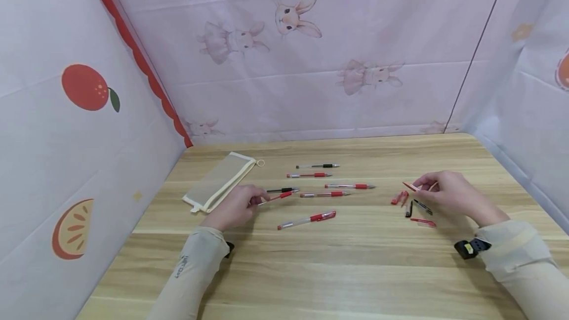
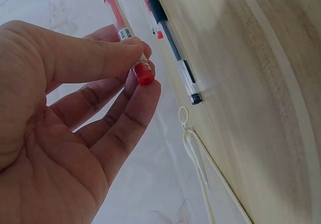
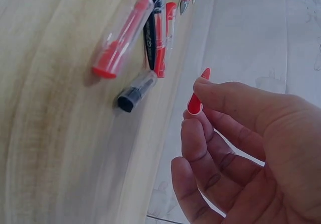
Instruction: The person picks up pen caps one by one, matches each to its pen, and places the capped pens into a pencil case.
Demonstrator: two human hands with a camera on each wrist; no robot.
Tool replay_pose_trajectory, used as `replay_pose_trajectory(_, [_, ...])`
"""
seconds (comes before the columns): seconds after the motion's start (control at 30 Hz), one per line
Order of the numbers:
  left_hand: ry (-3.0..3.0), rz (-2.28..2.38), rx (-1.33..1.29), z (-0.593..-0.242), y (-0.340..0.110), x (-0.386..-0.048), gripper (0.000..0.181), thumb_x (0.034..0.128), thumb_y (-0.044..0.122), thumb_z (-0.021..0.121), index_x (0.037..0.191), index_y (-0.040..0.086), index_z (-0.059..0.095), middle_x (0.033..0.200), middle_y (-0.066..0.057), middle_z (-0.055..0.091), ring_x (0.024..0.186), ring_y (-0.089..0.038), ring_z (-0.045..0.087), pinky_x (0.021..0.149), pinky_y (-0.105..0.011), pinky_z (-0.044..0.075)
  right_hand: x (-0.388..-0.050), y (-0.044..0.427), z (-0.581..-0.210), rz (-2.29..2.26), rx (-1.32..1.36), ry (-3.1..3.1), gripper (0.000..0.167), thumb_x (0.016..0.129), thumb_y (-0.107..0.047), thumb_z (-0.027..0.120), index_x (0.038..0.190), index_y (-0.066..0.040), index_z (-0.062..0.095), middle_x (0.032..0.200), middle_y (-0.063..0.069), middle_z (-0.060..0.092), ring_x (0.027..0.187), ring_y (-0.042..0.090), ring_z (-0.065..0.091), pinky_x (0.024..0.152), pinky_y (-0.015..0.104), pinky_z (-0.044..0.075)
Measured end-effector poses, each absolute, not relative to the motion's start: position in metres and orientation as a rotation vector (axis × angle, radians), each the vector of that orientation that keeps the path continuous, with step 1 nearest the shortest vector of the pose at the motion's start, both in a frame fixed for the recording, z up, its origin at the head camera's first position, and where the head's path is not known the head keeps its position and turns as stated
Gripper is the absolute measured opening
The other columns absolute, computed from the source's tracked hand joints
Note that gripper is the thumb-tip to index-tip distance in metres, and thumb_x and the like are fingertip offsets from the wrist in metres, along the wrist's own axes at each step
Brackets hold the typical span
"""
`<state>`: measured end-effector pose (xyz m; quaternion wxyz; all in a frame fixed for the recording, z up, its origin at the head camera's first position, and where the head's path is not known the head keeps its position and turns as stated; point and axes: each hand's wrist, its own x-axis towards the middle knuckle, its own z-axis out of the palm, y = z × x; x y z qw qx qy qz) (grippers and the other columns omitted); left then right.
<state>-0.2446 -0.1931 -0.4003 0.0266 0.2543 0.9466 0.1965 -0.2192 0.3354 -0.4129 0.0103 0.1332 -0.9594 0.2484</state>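
Observation:
My left hand [image 1: 236, 207] pinches a red gel pen [image 2: 119, 13] near its red rear end, between thumb and fingers. The pen's red grip [image 1: 285, 195] points right, close to a black pen [image 2: 173, 45] on the table. In my right hand [image 1: 455, 194], thumb and fingertips pinch a red pen cap [image 3: 194, 103] by its clip side, above the table. Below that hand lie several loose caps: a clear one with a red clip [image 3: 123, 38], a black-ended one [image 3: 134, 92], and other red and black caps, partly overlapping in the right wrist view.
A cream zip pouch [image 1: 222, 179] lies at the table's left. Between the hands are several uncapped red pens [image 1: 326, 194], a black pen [image 1: 317, 166] farther back, and a red pen [image 1: 306, 220] nearer, with its cap on. Printed cloth walls [image 1: 311, 102] border the table.

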Motion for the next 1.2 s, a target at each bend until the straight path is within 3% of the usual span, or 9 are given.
replay_pose_trajectory(0.8, [2.889,0.58,0.917,-0.392,-0.172,-0.248,0.032,0.0974,-0.008,0.067,0.119,0.012,0.081,0.101,-0.004,0.078,0.089,-0.011,0.065,0.084,-0.036,0.059,-0.207,0.307,-0.403,0.821,0.496,-2.955,0.019,0.098,-0.014,0.078,0.114,-0.005,0.079,0.087,-0.005,0.075,0.074,0.004,0.062,0.065,0.023,0.05])
replay_pose_trajectory(1.2, [2.904,0.557,0.978,-0.385,-0.174,-0.248,0.032,0.0966,-0.009,0.066,0.117,0.011,0.081,0.099,-0.008,0.076,0.085,-0.012,0.061,0.082,-0.037,0.057,-0.215,0.277,-0.397,0.914,0.575,-2.979,0.02,0.1,-0.01,0.075,0.117,0.0,0.077,0.089,0.002,0.075,0.076,0.015,0.071,0.065,0.023,0.055])
